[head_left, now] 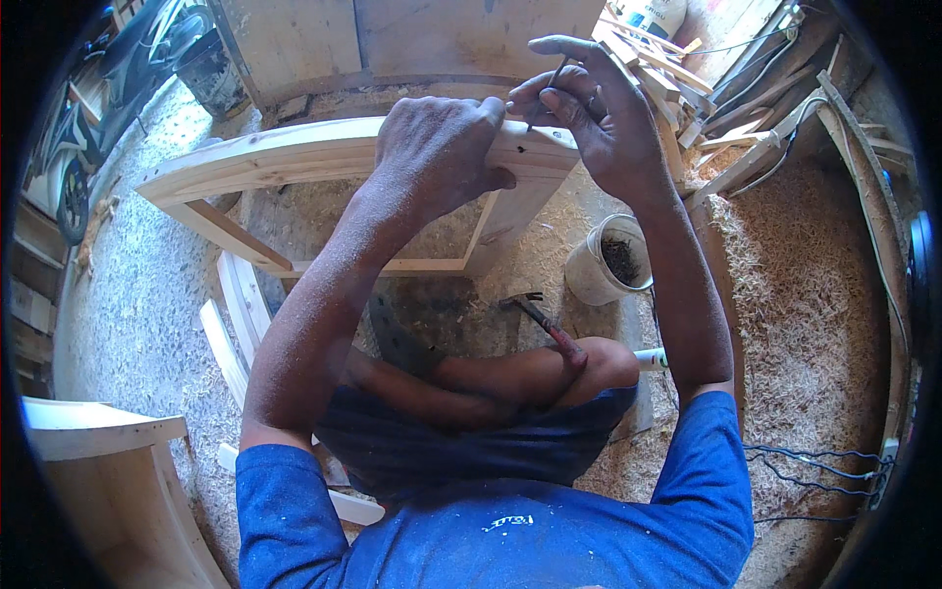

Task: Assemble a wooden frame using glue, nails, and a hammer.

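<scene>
Left hand [437, 147] is clasped over the top of a wooden frame [314, 155], straight ahead; the right hand [601, 123] pinches a slim dark rod [558, 73], lower end at the frame's top right. I'd judge the frame stiff, fairly light, best gripped along that top. It's pale, dark-spotted.

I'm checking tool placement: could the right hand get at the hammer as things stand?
Probably yes: nothing visible covers the hammer, its handle against a bent leg, though the right hand holds a thin rod at the wooden frame.
</scene>
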`<state>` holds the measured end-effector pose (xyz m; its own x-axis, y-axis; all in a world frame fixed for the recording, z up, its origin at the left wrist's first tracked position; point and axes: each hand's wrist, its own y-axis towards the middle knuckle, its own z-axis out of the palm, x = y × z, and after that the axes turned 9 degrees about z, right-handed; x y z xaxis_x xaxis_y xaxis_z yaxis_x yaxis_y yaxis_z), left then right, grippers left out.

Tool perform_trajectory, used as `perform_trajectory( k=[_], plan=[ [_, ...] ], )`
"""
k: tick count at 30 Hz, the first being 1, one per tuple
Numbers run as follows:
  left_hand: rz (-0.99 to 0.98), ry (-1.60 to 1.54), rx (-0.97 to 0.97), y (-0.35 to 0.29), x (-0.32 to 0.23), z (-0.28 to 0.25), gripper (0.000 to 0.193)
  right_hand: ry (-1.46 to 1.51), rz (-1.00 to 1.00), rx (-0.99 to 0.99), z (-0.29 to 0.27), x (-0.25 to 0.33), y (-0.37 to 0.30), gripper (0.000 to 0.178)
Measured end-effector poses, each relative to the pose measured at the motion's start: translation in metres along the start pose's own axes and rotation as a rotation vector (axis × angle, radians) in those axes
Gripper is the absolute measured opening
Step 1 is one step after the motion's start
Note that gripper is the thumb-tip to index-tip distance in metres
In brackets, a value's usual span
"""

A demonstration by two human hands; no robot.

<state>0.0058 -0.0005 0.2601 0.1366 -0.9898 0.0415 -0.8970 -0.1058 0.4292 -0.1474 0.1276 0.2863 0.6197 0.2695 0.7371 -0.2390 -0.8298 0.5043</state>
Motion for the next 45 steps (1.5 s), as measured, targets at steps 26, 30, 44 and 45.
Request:
perform_trajectory(
  k=[26,30,44,45],
  plan=[
    [-0.051,0.034,0.134,0.009,0.003,-0.015,0.062,-1.226,0.852,0.688,0.054,-0.137,-0.181,0.038],
    [-0.017,0.035,0.04,0.013,0.003,-0.014,0.059,-1.003,1.047,0.734,0.084,-0.201,-0.246,0.041],
    [0.018,0.096,-0.016,-0.003,0.013,-0.006,0.065,-0.746,0.258,-0.48,-0.133,0.073,-0.104,0.025],
    [0.016,0.09,-0.022,0.0,0.012,-0.007,0.065,-0.679,0.146,-0.505,-0.146,0.099,-0.092,0.028]
  ],
)
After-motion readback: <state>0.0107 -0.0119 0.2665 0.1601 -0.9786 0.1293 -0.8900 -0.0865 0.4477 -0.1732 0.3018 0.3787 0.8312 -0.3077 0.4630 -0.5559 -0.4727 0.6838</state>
